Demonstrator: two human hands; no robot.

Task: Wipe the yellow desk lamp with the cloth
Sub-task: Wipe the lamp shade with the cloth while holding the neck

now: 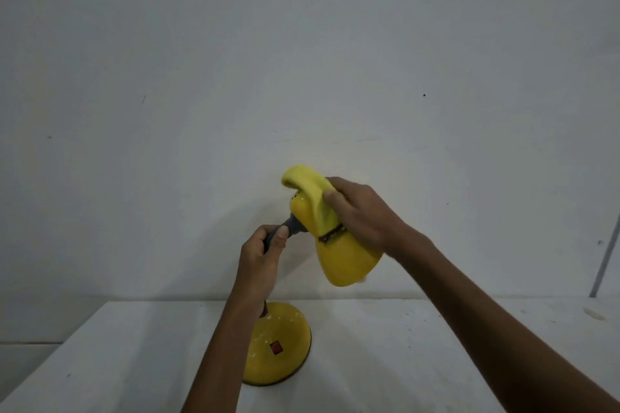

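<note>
The right hand (362, 214) curls round a yellow cloth (312, 191) and presses it on the lamp's head. At 9 o'clock from it, the left hand (265, 255) grips the grey neck (292, 226). The yellow desk lamp (345, 261) has a shiny head and a round base (292, 362) with white specks and a red switch (276, 347). It stands by the back edge of the white table (436, 362), with open room at 3 and 9 o'clock

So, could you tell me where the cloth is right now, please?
In the head view, the cloth is draped over the top of the lamp shade, just right of centre, held there by the right hand.
</note>
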